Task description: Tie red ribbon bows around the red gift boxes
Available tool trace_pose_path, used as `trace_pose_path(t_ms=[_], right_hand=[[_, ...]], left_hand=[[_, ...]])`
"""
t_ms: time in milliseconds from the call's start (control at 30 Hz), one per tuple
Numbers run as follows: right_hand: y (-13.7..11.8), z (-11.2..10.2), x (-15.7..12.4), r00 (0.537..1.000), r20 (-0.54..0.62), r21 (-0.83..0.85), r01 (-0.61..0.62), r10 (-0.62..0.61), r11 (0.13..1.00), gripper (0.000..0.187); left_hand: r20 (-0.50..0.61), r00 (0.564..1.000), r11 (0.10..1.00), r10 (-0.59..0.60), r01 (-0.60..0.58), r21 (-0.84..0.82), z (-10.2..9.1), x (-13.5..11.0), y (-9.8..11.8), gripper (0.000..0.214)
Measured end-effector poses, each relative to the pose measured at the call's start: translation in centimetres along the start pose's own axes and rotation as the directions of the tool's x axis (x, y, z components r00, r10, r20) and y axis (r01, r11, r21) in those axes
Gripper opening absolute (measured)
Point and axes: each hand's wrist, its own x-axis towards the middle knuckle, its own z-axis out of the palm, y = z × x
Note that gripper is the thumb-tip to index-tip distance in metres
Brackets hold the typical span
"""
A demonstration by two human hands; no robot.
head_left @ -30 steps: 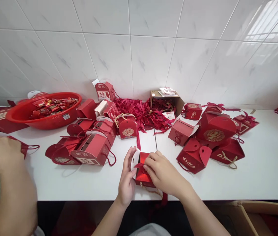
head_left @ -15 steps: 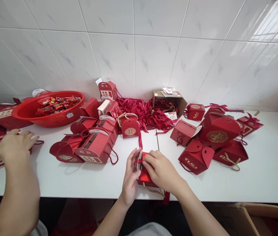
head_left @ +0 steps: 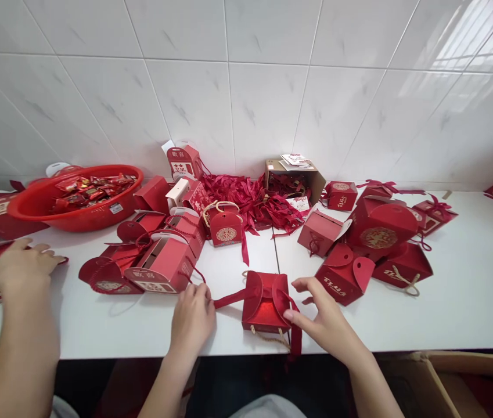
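Note:
A small red gift box (head_left: 265,303) with two rounded top flaps sits near the front edge of the white table (head_left: 468,302). A red ribbon (head_left: 233,298) runs through its flaps. My left hand (head_left: 193,320) pinches the ribbon's left end, pulled out to the left of the box. On the box's right side my right hand (head_left: 322,318) pinches the ribbon's other end, which hangs down over the table edge. A rope handle lies under the box's front.
Several red gift boxes (head_left: 161,264) lie left and right (head_left: 379,229) of the middle. A red basin of sweets (head_left: 78,197) stands at the back left, a ribbon pile (head_left: 255,203) and cardboard box (head_left: 294,174) at the wall. Another person's hand (head_left: 22,264) rests at the left.
My hands have moved apart from the top of the box, each drawing a ribbon end out sideways. The flaps now stand closed together. The other person's hand has shifted slightly.

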Motion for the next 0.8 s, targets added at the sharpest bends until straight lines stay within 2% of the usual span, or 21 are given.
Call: trace_pose_path(t_ms=[67,100,167,233,300,400,467,567,633,667,800], right_hand=[[1.1,0.3,-0.9,0.994,0.083,0.151,-0.077,0.065,0.986,0.032],[1.4,0.6,-1.2,0.991,0.113,0.232,-0.101,0.076,0.967,0.028],[1.6,1.3,-1.3,0.986,0.143,0.379,-0.132,0.083,0.916,0.023],[1.5,1.8,-1.0,0.986,0.14,0.495,-0.147,0.088,0.856,0.022],[1.4,1.5,-0.5,0.986,0.132,0.595,-0.161,0.102,0.788,0.023],[1.8,-0.3,0.1,0.974,0.182,0.644,-0.222,0.136,0.732,0.026],[2.1,-2.1,0.4,0.953,0.274,0.562,-0.265,0.126,0.783,0.031],[2.5,-4.8,0.5,0.926,0.363,0.361,-0.241,0.103,0.901,0.031],[2.8,-5.9,0.4,0.929,0.347,0.277,-0.234,0.13,0.932,0.028],[3.0,-6.2,0.4,0.929,0.335,0.27,-0.252,0.155,0.929,0.032],[4.0,-5.6,0.1,0.928,0.266,0.425,-0.356,0.262,0.832,0.049]], left_hand=[[-0.027,0.999,0.999,0.031,-0.031,0.014,-0.2,0.2,0.4,0.01],[0.014,0.999,0.999,0.045,-0.044,-0.025,0.0,0.2,0.9,0.012],[0.178,0.982,0.987,0.063,-0.035,-0.155,0.9,0.0,2.2,0.017],[0.337,0.939,0.967,0.071,0.018,-0.254,1.8,-0.1,3.2,0.021],[0.398,0.915,0.963,0.068,0.044,-0.267,2.4,-0.1,3.6,0.028],[0.415,0.907,0.967,0.064,0.047,-0.252,2.1,0.5,3.0,0.035],[0.4,0.915,0.972,0.059,0.039,-0.232,1.5,1.1,2.4,0.036],[0.348,0.936,0.981,0.048,0.021,-0.193,0.1,2.0,1.5,0.034],[0.324,0.945,0.986,0.048,0.007,-0.169,-0.6,2.4,1.1,0.033],[0.315,0.948,0.987,0.05,0.0,-0.159,-0.8,2.5,0.8,0.032],[0.25,0.967,0.99,0.046,-0.012,-0.139,-0.3,2.2,-0.3,0.021]])
